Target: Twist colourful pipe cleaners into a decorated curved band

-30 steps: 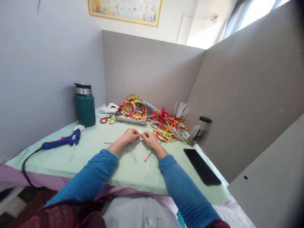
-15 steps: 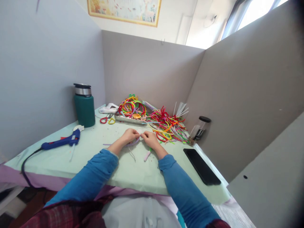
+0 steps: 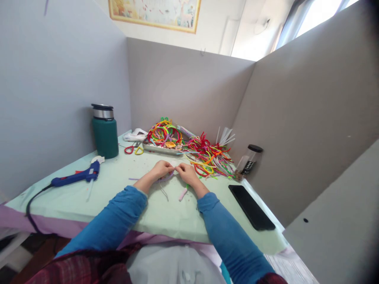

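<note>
My left hand [image 3: 162, 169] and my right hand [image 3: 187, 172] meet fingertip to fingertip over the middle of the table, both closed in a pinch. A thin purple pipe cleaner [image 3: 168, 178] curves from between the fingers below my left hand, and a straight purple end [image 3: 134, 179] shows left of that wrist. What my right fingertips pinch is too small to make out. A thin pale strand [image 3: 164, 191] hangs or lies under my left hand. Just below my right hand lies a pale pink piece with a green stem [image 3: 183, 193].
A metal tray [image 3: 161, 149] heaped with coloured pipe cleaners stands at the back, with a loose pile [image 3: 207, 156] beside it. Scissors [image 3: 134, 150], a green bottle [image 3: 105, 132] and a corded blue glue gun [image 3: 77, 176] are left. A black phone [image 3: 251, 207] lies right. Grey partitions surround the table.
Both hands stay almost in place, pinched together. The thin pale strand below my left hand has shifted very slightly.
</note>
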The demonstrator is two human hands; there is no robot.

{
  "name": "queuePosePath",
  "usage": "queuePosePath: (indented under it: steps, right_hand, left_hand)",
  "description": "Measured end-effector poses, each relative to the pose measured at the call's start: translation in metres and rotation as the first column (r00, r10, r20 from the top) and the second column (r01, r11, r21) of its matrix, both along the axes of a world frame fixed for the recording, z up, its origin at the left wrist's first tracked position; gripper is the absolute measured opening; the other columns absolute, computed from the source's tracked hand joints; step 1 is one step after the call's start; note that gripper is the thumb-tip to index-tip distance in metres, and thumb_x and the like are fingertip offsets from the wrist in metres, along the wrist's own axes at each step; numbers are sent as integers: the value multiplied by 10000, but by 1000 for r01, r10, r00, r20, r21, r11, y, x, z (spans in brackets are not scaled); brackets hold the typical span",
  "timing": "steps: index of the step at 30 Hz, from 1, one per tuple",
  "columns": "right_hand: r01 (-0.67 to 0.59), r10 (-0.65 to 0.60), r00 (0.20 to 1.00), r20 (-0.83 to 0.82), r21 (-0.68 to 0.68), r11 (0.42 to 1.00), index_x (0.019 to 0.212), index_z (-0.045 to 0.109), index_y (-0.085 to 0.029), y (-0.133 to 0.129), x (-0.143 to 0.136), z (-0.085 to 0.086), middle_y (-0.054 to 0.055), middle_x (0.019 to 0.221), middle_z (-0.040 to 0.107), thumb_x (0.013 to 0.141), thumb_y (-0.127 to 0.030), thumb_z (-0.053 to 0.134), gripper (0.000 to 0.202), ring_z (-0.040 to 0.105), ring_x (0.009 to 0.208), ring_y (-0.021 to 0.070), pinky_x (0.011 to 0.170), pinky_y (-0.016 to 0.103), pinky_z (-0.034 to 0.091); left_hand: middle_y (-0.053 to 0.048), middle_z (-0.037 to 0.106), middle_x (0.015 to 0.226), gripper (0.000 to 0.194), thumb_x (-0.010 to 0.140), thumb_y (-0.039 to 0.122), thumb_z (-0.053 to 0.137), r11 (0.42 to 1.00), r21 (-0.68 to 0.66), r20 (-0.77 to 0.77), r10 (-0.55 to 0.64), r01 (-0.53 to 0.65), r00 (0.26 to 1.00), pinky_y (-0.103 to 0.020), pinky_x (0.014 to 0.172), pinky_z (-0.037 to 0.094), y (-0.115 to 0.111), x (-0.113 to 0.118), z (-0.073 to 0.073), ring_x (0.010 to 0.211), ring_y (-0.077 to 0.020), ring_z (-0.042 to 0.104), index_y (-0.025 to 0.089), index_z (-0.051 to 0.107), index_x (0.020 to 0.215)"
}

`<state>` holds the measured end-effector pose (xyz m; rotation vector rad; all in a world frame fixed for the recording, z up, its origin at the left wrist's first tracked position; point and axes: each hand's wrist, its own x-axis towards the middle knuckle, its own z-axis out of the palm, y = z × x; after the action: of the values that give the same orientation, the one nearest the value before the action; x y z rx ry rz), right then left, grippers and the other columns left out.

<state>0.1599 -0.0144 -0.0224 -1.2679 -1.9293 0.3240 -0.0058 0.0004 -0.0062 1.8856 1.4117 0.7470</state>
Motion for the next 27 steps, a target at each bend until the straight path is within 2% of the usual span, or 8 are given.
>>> queuePosePath:
  steps: [21, 27]
  right_hand:
    - [-3, 3, 1000, 9, -1, 1000, 681, 586, -169, 0, -1, 1, -14, 614, 559, 797, -383, 464, 272, 463, 588, 97, 551, 205, 295]
    - [-19, 19, 1000, -5, -12, 1000, 705, 597, -176, -1, -1, 1, -16, 622, 568, 796, -382, 473, 257, 479, 592, 99, 555, 208, 302]
  left_hand:
    - [28, 498, 475, 249, 684, 364, 602, 999, -22, 80, 44, -43, 996, -200, 359, 264, -5, 4, 5, 324, -56, 353, 119, 625, 723]
    - [31, 485, 468, 288, 680, 398, 604, 999, -22, 82, 30, -28, 996, -207, 358, 254, -2, 3, 4, 324, -59, 347, 116, 633, 727]
